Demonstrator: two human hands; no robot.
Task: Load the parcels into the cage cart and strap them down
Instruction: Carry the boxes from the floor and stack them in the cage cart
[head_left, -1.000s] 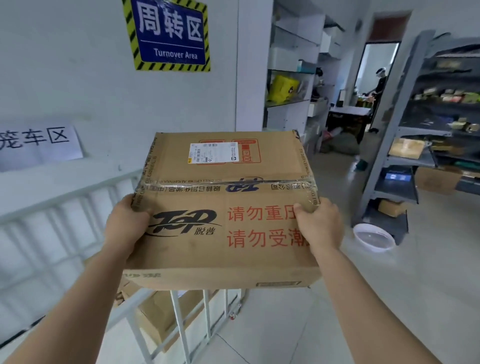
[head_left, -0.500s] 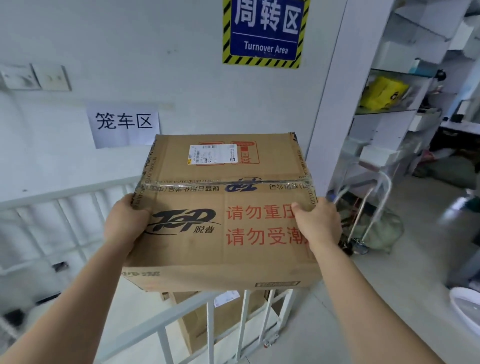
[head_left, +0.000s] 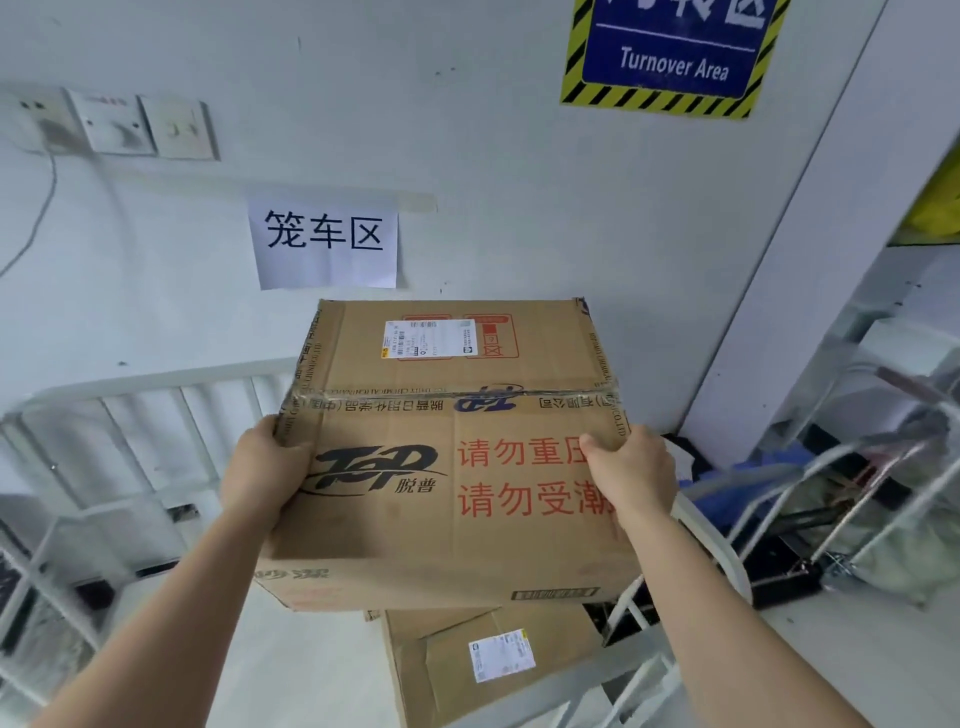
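over the white-railed cage cart (head_left: 156, 382), against the wall, a large cardboard box (head_left: 447, 519) is held up in the air by both hands. the left hand (head_left: 260, 478) clasps the box's left edge, thumb lying over the top face near the taped seam; its fingers go round the side and are hidden. the right hand (head_left: 634, 473) clasps the right edge the same way, thumb on top and covering the end of the red printing. the box sits level between them, its top face turned toward the camera, with a white shipping label (head_left: 430, 338) near the far edge and a dark logo near the left hand.

below the held box, inside the cart, lies a second cardboard box (head_left: 561, 644) with its own white label (head_left: 501, 654); whether the two boxes touch cannot be told. the cart's rails rise at the left and cross the lower right corner.

on the wall hangs a paper sheet (head_left: 324, 244) with black characters, a blue sign (head_left: 670, 57) with a yellow-and-black border reading "turnover area", and a row of switch plates (head_left: 145, 124) at the upper left. to the right of the cart stands a metal-tube trolley (head_left: 852, 525) on the floor.
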